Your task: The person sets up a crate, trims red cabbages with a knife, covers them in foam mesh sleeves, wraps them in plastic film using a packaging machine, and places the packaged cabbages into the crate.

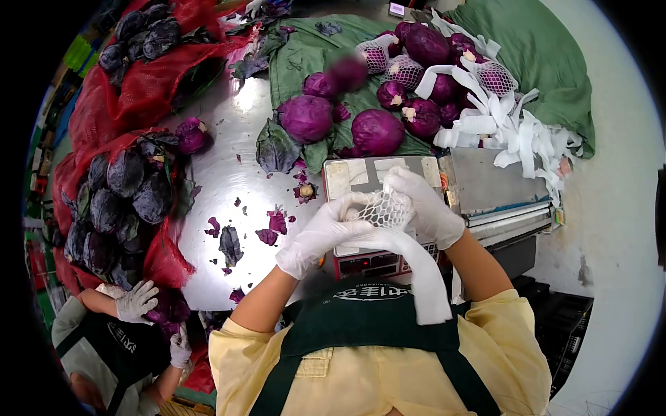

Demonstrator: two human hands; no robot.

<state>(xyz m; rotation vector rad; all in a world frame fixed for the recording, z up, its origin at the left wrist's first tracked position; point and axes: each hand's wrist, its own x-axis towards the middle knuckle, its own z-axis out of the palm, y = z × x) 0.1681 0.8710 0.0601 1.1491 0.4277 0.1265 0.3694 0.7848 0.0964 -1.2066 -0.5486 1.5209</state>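
Note:
Both gloved hands are over a red-framed scale (347, 173). A white foam net (386, 210) is stretched between them, its mesh spread wide, and the rest of the sleeve hangs down over the dark apron. My left hand (333, 225) grips the net's left side with fingers bent round it. On the other side, my right hand (424, 204) has its fingers closed on the net's upper right edge. Purple cabbages (377, 132) lie on a green cloth (295, 55) beyond the scale, some inside white nets (404, 72). No cabbage is visible in the stretched net.
Red mesh sacks (121, 104) with dark cabbages (126, 173) stand at the left. Loose leaves (230, 245) lie on the metal table (229, 166). White foam sleeves (506, 128) are piled at the right. A co-worker's gloved hands (137, 301) hold a cabbage at the lower left.

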